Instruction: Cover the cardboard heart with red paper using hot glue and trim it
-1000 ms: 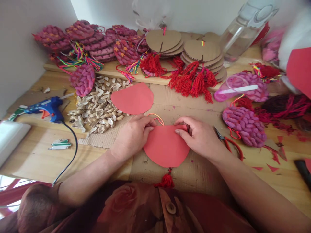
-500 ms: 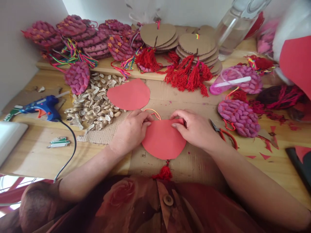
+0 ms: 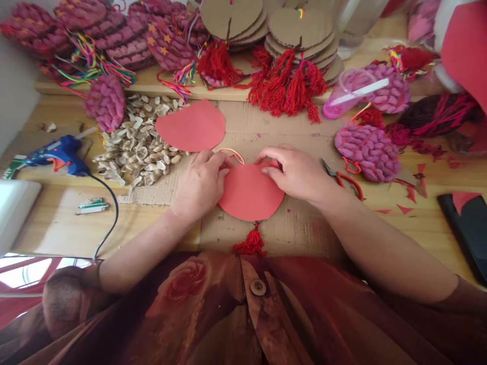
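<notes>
A red paper piece with a rounded lower edge (image 3: pixel 251 195) lies in front of me on the cardboard sheet, between my hands. At its upper left edge my left hand (image 3: pixel 201 180) is closed, with thumb and fingers gripping the paper. My right hand (image 3: pixel 294 172) pinches the upper right edge, thumb on top. An orange cord loop (image 3: pixel 233 153) sticks out above the paper, and a red yarn tassel (image 3: pixel 251 242) comes out below it. What lies beneath the paper is hidden. A second red paper piece (image 3: pixel 192 125) rests beyond my left hand.
Peanut shells (image 3: pixel 140 144) and a blue glue gun (image 3: pixel 57 154) with its cord are on the left. Orange-handled scissors (image 3: pixel 344 182) lie right of my right hand, near a pink braided piece (image 3: pixel 367 152). Cardboard discs (image 3: pixel 232 17) with tassels (image 3: pixel 285 83) stand behind.
The camera has tipped downward, so everything sits higher in the picture. Both hands keep their grip on the red paper, which stays over the cord and tassel.
</notes>
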